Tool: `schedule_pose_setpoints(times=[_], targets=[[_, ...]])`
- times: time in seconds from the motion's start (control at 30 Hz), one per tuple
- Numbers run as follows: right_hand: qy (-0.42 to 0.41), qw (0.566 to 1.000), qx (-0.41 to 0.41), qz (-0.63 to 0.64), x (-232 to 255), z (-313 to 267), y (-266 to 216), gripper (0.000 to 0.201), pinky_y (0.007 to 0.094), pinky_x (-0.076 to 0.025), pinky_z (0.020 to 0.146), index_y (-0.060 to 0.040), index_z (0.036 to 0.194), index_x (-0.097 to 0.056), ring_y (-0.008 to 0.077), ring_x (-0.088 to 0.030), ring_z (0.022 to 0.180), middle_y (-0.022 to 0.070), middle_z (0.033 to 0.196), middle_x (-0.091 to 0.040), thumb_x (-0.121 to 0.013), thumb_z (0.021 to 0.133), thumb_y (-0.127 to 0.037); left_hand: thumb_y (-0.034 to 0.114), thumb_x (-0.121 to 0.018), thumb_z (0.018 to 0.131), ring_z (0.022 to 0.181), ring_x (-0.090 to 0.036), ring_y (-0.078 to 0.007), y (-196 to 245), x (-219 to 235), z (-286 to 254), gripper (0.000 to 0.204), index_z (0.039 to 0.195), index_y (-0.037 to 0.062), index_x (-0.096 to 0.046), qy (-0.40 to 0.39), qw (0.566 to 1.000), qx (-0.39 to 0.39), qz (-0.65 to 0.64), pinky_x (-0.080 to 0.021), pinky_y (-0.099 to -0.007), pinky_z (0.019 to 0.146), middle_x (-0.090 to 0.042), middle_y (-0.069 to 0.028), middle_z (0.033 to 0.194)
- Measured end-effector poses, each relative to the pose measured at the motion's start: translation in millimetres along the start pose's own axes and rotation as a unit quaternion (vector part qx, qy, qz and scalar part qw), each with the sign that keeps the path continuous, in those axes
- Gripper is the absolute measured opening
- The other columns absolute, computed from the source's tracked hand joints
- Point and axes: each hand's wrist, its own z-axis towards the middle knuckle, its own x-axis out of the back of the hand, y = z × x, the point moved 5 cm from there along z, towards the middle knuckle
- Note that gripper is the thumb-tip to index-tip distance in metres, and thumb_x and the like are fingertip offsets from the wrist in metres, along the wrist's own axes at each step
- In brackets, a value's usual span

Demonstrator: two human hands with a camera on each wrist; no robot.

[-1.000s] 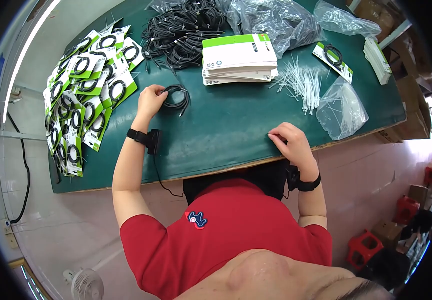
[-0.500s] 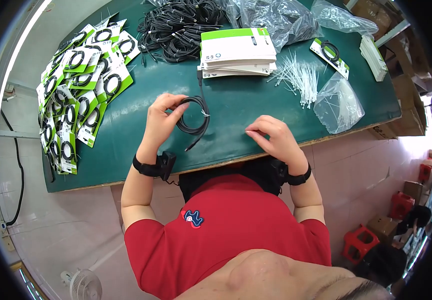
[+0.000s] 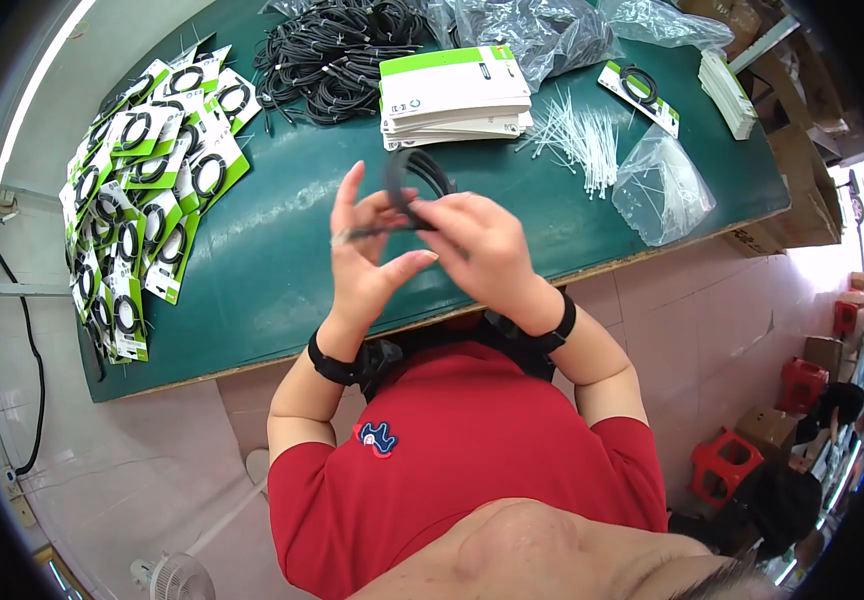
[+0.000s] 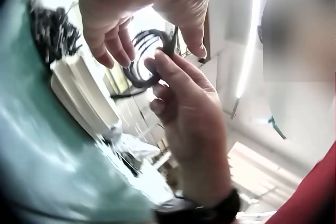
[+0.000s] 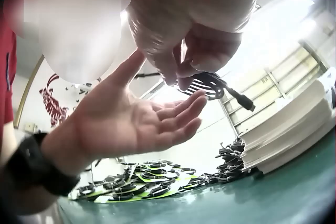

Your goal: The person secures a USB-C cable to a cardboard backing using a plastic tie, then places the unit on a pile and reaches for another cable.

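Observation:
A coiled black cable (image 3: 399, 178) is held up over the front of the table, blurred in the head view. My right hand (image 3: 487, 245) pinches the coil between thumb and fingertips; the left wrist view shows this grip on the cable (image 4: 137, 84). Just beside it, my left hand (image 3: 362, 275) has its thumb and fingers spread apart, palm toward the coil. One cable end crosses in front of the left fingers in the head view. From the right wrist, the left hand (image 5: 142, 124) shows a flat, open palm below the coil, and a dark plug (image 5: 244, 101) sticks out.
A stack of white and green cards (image 3: 452, 90) lies beyond the hands, with a heap of black cables (image 3: 337, 60) beside it. Carded cables (image 3: 142, 190) pile up at left. White zip ties (image 3: 587, 145), a clear bag (image 3: 664, 195) and one carded cable (image 3: 642, 95) lie at right.
The left hand has brought the coil from the left to in front of the body and loosened its pinch, fingers now spread. My right hand has moved left and taken the coil.

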Motion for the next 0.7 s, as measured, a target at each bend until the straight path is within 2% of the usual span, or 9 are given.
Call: schedule_pose_setpoints(times=[0.1,0.13,0.17,0.23,0.27,0.37,0.43,0.5,0.7], targets=[[-0.007,0.965,0.218,-0.143,-17,-5,-19,0.027,0.0245,-0.051,0.063,0.0023,0.116,-0.063,0.0079,-0.060,0.078,0.0067,0.103,-0.065,-0.069,0.090,-0.002,0.012,-0.062,0.097,0.097,-0.062,-0.0224,-6,9,5,0.060,0.149,0.0040,-0.033,0.049,0.989,0.068,-0.121,-0.052,-0.0372,0.089,-0.065,-0.0102,0.103],[-0.005,0.965,0.218,-0.146,-19,-9,-22,0.027,0.0245,-0.051,0.063,0.0023,0.116,-0.063,0.0079,-0.060,0.078,0.0067,0.103,-0.065,-0.069,0.090,-0.002,0.014,-0.058,0.100,0.097,-0.062,-0.0224,-9,12,7,0.058,0.150,0.0045,-0.030,0.072,0.976,0.101,-0.180,-0.052,-0.0384,0.091,-0.065,-0.0102,0.102],[0.037,0.991,0.124,-0.025,-15,-13,-18,0.025,0.0248,-0.051,0.063,0.0021,0.115,-0.063,0.0084,-0.060,0.079,0.0068,0.103,-0.065,-0.067,0.091,-0.003,0.014,-0.058,0.100,0.097,-0.062,-0.0224,-9,14,8,0.058,0.150,0.0045,-0.030,0.068,0.976,0.099,-0.181,-0.052,-0.0384,0.091,-0.065,-0.0102,0.102],[0.115,0.967,-0.070,0.215,-11,-24,-3,0.019,0.0254,-0.050,0.062,0.0017,0.113,-0.064,0.0093,-0.060,0.081,0.0069,0.104,-0.064,-0.064,0.094,-0.004,0.015,-0.053,0.103,0.089,-0.062,-0.0211,-1,12,7,0.052,0.149,0.0049,-0.032,0.024,0.962,0.014,-0.273,-0.052,-0.0393,0.088,-0.064,-0.0094,0.096],[0.118,0.967,-0.070,0.213,-9,-24,0,0.019,0.0254,-0.050,0.062,0.0017,0.113,-0.064,0.0093,-0.060,0.081,0.0069,0.104,-0.064,-0.064,0.094,-0.004,0.016,-0.050,0.104,0.085,-0.062,-0.0204,4,11,5,0.049,0.149,0.0052,-0.033,0.001,0.948,-0.027,-0.317,-0.052,-0.0398,0.087,-0.063,-0.0090,0.092],[0.019,0.822,-0.333,0.461,-22,-35,30,0.019,0.0240,-0.047,0.058,0.0021,0.112,-0.064,0.0087,-0.059,0.076,0.0061,0.099,-0.063,-0.059,0.099,-0.011,0.015,-0.051,0.104,0.078,-0.060,-0.0183,6,2,-7,0.048,0.148,0.0059,-0.035,-0.020,0.967,-0.055,-0.248,-0.052,-0.0395,0.079,-0.061,-0.0075,0.086],[-0.006,0.824,-0.315,0.471,-17,-36,30,0.020,0.0234,-0.046,0.057,0.0022,0.112,-0.064,0.0086,-0.059,0.074,0.0066,0.098,-0.064,-0.057,0.101,-0.013,0.015,-0.052,0.103,0.074,-0.059,-0.0173,6,-2,-10,0.048,0.147,0.0063,-0.036,-0.033,0.974,-0.068,-0.214,-0.052,-0.0394,0.076,-0.059,-0.0068,0.082],[-0.070,0.823,-0.274,0.493,-16,-35,25,0.025,0.0223,-0.045,0.056,0.0025,0.112,-0.064,0.0083,-0.059,0.071,0.0077,0.097,-0.066,-0.053,0.104,-0.018,0.017,-0.053,0.103,0.068,-0.057,-0.0155,4,-5,-12,0.047,0.146,0.0068,-0.037,-0.116,0.972,-0.094,-0.183,-0.051,-0.0381,0.070,-0.057,-0.0060,0.079],[0.004,0.820,-0.264,0.508,-15,-36,28,0.029,0.0213,-0.046,0.055,0.0024,0.112,-0.065,0.0079,-0.058,0.065,0.0102,0.096,-0.070,-0.052,0.105,-0.022,0.022,-0.052,0.104,0.056,-0.049,-0.0110,-3,-2,-14,0.045,0.144,0.0064,-0.039,-0.152,0.961,-0.068,-0.221,-0.051,-0.0359,0.065,-0.053,-0.0045,0.074]])
